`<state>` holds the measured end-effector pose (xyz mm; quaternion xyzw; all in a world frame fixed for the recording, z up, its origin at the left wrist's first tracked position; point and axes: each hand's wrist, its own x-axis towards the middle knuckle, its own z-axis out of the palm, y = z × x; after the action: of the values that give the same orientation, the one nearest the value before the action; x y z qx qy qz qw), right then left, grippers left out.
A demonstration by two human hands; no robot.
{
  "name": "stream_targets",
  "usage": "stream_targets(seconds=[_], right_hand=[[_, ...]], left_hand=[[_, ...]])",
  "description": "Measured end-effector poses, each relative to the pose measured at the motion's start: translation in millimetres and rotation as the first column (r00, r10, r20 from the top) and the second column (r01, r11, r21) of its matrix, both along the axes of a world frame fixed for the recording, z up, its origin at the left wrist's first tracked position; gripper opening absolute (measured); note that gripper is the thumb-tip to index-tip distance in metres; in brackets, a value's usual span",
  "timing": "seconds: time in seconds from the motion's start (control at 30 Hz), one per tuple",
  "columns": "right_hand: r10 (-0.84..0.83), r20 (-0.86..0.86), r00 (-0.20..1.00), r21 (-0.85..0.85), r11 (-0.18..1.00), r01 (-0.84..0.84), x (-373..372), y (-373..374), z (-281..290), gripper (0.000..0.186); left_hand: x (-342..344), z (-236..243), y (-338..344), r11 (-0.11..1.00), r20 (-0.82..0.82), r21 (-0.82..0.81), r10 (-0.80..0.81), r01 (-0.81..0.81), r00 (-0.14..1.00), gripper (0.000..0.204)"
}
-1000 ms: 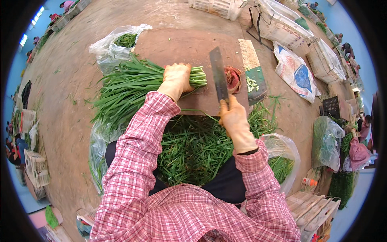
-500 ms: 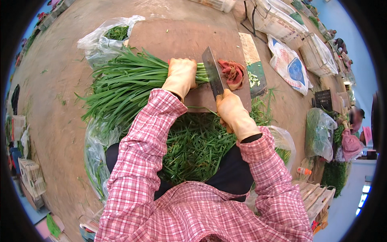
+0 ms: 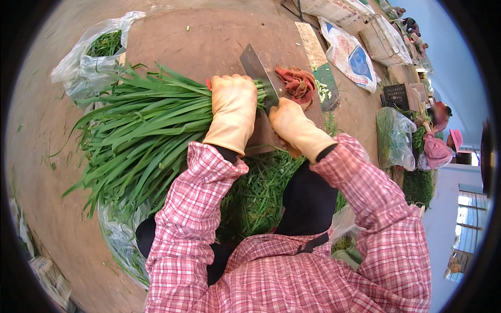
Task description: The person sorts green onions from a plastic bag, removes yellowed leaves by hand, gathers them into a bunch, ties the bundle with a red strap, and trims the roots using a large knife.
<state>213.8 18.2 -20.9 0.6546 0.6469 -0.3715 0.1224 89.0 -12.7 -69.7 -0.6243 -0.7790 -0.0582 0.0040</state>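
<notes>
My left hand (image 3: 234,109), in a pale rubber glove, is closed on a large bunch of long green leafy stems (image 3: 135,115) lying on a brown board (image 3: 198,47). My right hand (image 3: 297,125), gloved alike, grips a wide cleaver (image 3: 253,68). Its blade lies across the pale stem ends, just right of my left hand. A crumpled red cloth (image 3: 297,86) sits right of the blade, and short cut stem pieces (image 3: 322,89) lie on the board's green edge. Loose cut leaves (image 3: 266,193) fill the space below, between my legs.
Plastic bags of greens stand at upper left (image 3: 104,44) and right (image 3: 396,133). A white sack (image 3: 352,62), white crates (image 3: 383,39) and a black crate (image 3: 396,95) are at upper right. Other people (image 3: 438,148) sit among greens at the far right.
My right hand has brought the cleaver leftward onto the stem ends, away from the red cloth. My left hand still holds the bunch. The whole view has shifted, bringing more of the right-hand wall in.
</notes>
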Motion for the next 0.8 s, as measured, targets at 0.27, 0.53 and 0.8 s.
stream_targets(seconds=[0.27, 0.53, 0.8], right_hand=[[-0.022, -0.264, 0.964, 0.004, 1.0, 0.024, 1.2, 16.1, -28.9, 0.023], [0.165, -0.111, 0.98, 0.383, 0.917, -0.111, 59.9, 3.1, -8.7, 0.032], [-0.083, -0.246, 0.966, -0.175, 0.984, 0.04, 54.4, -20.9, -7.6, 0.031]], left_hand=[[-9.0, 2.5, 0.6, 0.998, 0.033, -0.048, 0.049, -0.048, 0.998, 0.057], [-8.6, 24.8, -5.8, 0.992, 0.048, -0.123, 0.026, -0.02, 0.999, 0.059], [5.9, 34.8, -6.1, 0.986, 0.013, -0.161, 0.034, -0.031, 0.999, 0.068]])
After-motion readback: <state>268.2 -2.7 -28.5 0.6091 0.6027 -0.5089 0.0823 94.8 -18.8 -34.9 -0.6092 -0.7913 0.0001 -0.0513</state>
